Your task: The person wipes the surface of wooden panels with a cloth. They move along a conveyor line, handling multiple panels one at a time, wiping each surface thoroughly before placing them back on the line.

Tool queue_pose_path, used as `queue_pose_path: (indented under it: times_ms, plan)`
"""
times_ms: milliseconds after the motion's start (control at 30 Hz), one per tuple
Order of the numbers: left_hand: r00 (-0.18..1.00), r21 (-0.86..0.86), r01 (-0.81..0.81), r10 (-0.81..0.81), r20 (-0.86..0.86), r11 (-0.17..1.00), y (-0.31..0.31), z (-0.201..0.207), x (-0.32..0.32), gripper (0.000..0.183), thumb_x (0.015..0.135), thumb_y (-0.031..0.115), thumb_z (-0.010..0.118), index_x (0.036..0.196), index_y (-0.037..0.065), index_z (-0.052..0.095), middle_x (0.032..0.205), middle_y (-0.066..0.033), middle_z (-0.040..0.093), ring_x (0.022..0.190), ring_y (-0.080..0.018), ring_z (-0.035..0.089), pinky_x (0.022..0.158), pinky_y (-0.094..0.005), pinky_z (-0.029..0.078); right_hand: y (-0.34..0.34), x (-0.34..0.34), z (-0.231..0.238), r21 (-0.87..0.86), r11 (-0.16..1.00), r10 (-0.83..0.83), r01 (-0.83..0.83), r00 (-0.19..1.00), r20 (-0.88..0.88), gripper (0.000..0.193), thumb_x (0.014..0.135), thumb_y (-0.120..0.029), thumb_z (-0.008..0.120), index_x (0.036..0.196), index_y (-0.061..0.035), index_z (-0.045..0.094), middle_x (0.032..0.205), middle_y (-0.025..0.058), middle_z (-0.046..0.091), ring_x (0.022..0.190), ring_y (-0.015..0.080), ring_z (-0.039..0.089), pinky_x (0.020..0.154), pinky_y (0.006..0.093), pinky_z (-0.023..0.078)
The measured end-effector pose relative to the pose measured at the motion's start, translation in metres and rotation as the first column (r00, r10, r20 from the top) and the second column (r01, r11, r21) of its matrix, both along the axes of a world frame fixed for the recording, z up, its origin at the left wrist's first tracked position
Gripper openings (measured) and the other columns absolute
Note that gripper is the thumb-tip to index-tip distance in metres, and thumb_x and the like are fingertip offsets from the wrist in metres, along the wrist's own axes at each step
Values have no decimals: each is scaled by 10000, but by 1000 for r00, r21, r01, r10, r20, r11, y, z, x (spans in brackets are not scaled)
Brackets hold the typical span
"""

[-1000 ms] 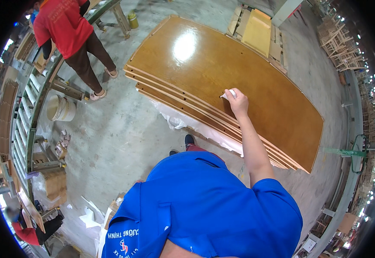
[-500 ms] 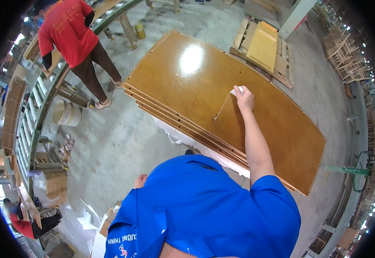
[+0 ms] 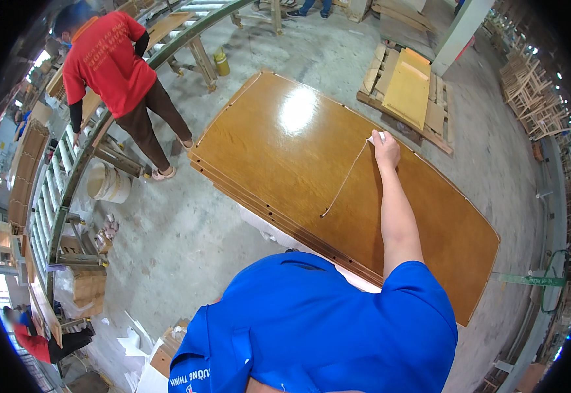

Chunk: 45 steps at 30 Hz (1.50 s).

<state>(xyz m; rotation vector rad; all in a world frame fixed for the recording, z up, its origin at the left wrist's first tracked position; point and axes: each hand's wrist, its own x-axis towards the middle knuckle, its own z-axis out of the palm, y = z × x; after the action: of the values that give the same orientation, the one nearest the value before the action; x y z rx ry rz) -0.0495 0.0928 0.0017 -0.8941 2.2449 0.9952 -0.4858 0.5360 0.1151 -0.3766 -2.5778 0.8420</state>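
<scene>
With its fingers the right hand (image 3: 388, 153) pinches a small white piece (image 3: 371, 139); from there a pale strand (image 3: 345, 183) runs over the brown panel (image 3: 279, 167). Slow, even movement probably serves best. The left hand is hidden.

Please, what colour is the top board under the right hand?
The top board is a glossy orange-brown, seen in the head view.

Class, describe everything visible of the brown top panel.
The top panel looks like glossy varnished wood, brown, with a curved far edge and a bright reflection. It lies flat on similar stacked panels. A pale strand runs from the right hand to a dark spot on it; whether the hand touches is unclear.
</scene>
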Motion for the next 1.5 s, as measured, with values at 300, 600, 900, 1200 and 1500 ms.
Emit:
queue_pose_path:
  times_ms: [300, 600, 900, 1200, 1500]
  plan:
    - [1000, 3, 19, -19, -22, 1000, 4, -1, -20, 316, 802, 309, 534, 929, 36, 630, 861, -171, 641, 817, -285, 620, 716, -374, 487, 3, -11, 0, 26, 999, -29, 30, 999, -18, 405, 802, -489, 515, 809, -94, 605, 771, 148, 635, 753, 342, 605, 638, 432, 457]
    - [997, -32, 63, -64, -42, 997, 13, 37, -60, 329, 799, 325, 533, 919, 36, 635, 868, -176, 638, 828, -294, 617, 726, -378, 484, -6, -28, 3, -42, 995, -84, 88, 993, 88, 424, 799, -510, 498, 899, -110, 595, 834, 151, 632, 803, 360, 591, 667, 438, 456]
    - [990, 19, 105, -102, -102, 994, -25, -5, -102, 343, 796, 341, 532, 908, 36, 641, 874, -181, 636, 838, -303, 614, 736, -381, 481, 5, -4, 31, -916, 362, -64, -173, 976, -210, 380, 856, -470, 449, 820, -104, 548, 561, 55, 503, 485, 200, 496, 488, 340, 399]
    - [995, 27, -52, 54, -82, 998, -101, -17, -35, 357, 793, 357, 531, 898, 36, 646, 881, -187, 633, 849, -312, 611, 746, -384, 478, -213, 109, 29, -622, -772, 420, 129, 839, -347, 574, 902, -523, 238, 1087, -61, 524, 493, -33, 299, 408, 89, 270, 427, 247, 255]
    - [939, -15, -343, 343, -7, 939, -194, -36, 142, 371, 790, 373, 531, 888, 36, 651, 888, -192, 631, 859, -321, 608, 756, -387, 475, -474, 233, 8, -668, -387, 917, 636, 344, -204, 411, 861, -427, 435, 1045, -79, 553, 635, 34, 402, 508, 116, 347, 460, 244, 283]
